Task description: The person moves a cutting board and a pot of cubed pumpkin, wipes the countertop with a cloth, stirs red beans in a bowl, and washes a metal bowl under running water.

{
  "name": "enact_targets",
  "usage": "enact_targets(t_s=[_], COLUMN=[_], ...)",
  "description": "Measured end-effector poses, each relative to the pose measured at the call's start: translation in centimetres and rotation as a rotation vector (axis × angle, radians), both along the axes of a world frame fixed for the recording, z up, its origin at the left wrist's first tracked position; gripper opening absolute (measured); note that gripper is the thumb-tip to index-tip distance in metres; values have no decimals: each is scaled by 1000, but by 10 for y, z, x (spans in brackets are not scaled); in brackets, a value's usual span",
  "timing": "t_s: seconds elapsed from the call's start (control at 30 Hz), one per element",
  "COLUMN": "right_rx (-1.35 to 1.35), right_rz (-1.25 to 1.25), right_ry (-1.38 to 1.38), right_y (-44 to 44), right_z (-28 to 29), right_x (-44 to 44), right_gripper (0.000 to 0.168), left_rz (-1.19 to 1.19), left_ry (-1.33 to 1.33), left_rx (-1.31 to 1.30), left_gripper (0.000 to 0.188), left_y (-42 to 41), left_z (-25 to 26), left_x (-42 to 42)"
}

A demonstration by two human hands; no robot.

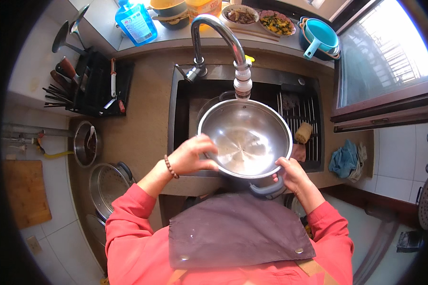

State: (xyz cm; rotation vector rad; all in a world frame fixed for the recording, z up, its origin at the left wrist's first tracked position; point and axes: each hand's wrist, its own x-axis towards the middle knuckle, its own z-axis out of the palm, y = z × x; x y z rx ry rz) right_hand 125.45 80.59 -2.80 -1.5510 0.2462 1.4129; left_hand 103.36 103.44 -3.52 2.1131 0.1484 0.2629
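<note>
A stainless steel pot (240, 131) is tilted towards me over the near side of the sink (173, 142), its inside bare and shiny with small spots on the base. My right hand (290, 172) grips its right rim, thumb on top, close to the dark grey loop handle (267, 187). At the left rim is my left hand (190, 155), slightly blurred, with thumb and fingers spread apart; whether it touches the pot is hard to tell. Just above the far rim hangs the white nozzle of the chrome faucet (219, 26). No water stream shows.
A slatted rack (315, 128) in the sink bears a yellowish sponge-like roll (304, 132). A knife holder (89, 83) and a steel bowl (85, 142) are at left, with a steamer pot (108, 185) nearer. Blue cloth (343, 158) lies right. Filled dishes (277, 23) line the sill.
</note>
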Motion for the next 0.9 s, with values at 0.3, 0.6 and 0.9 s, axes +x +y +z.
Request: enact_targets(t_s=[0.3, 0.6, 0.9], right_rx=[-2, 10, 46], right_rz=[-22, -38, -17], right_ry=[-72, -152, -215], right_y=[4, 4, 3], right_z=[3, -1, -7], right_x=[-9, -10, -9], right_gripper=[22, 28, 25], left_rz=[627, 595, 879], left_ry=[183, 394, 50], left_rx=[969, 885, -334], left_gripper=[45, 56, 56], left_y=[176, 159, -22], left_z=[-64, -87, -77], left_x=[66, 26, -22])
